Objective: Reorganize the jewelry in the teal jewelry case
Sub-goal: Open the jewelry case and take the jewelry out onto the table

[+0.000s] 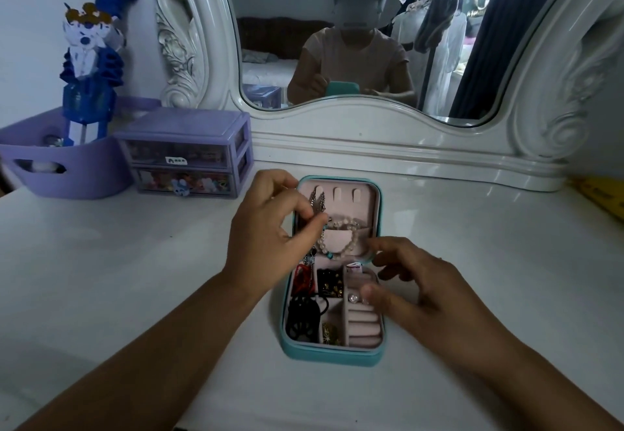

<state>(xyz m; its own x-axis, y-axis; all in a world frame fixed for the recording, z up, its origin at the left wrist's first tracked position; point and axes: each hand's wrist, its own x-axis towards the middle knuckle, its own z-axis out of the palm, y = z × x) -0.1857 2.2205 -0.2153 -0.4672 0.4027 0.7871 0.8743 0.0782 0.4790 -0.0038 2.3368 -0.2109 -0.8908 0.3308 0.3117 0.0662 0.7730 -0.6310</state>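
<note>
White counter (135,278), teal jewelry case (332,356) open between hands; left hand (266,228) pinched a chain (315,202) by the lid hooks, probably to hang it; right hand (415,282) hovered released.

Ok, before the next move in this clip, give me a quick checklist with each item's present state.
1. Teal jewelry case open and flat on the white table: ok.
2. Left hand pinches something at the lid: ok; whether it is the chain or the pale bead bracelet, cannot tell.
3. Right hand free, fingers relaxed over the tray: ok.
4. Bracelet tucked in the lid pocket: not ok, it hangs out.
5. Ring rolls bare: ok.
6. Black hair ties within their compartment: cannot tell.
</note>
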